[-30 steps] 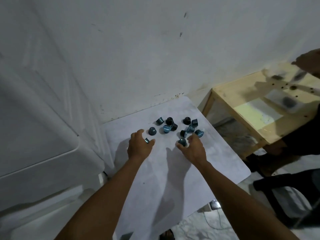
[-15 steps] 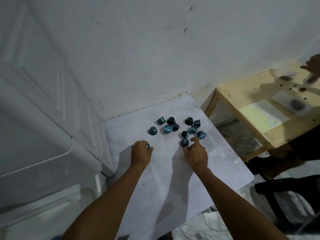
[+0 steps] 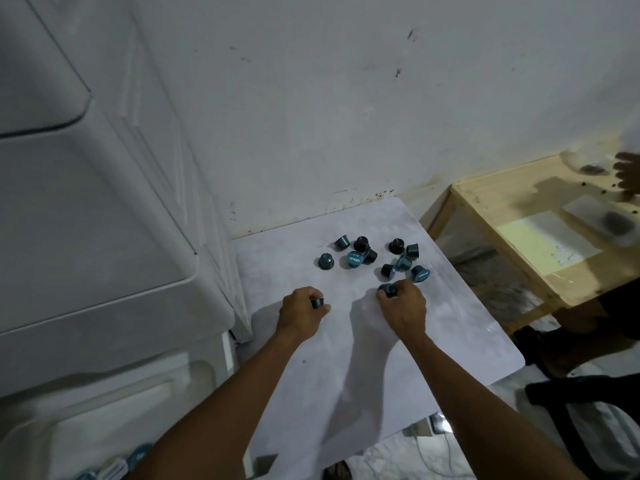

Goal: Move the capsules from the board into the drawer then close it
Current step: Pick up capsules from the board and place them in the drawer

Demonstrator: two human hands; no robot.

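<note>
Gripping: left hand [image 3: 300, 315] pinched one capsule [image 3: 318, 302]; right hand [image 3: 403, 308] closed on another capsule [image 3: 388, 289].
Drawer [image 3: 114, 445]: lay low-left, nearer the left hand.

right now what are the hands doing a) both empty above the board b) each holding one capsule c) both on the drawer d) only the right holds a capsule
b: the left hand pinches a capsule at its fingertips, and the right hand grips another capsule at the near edge of the pile on the board.
</note>
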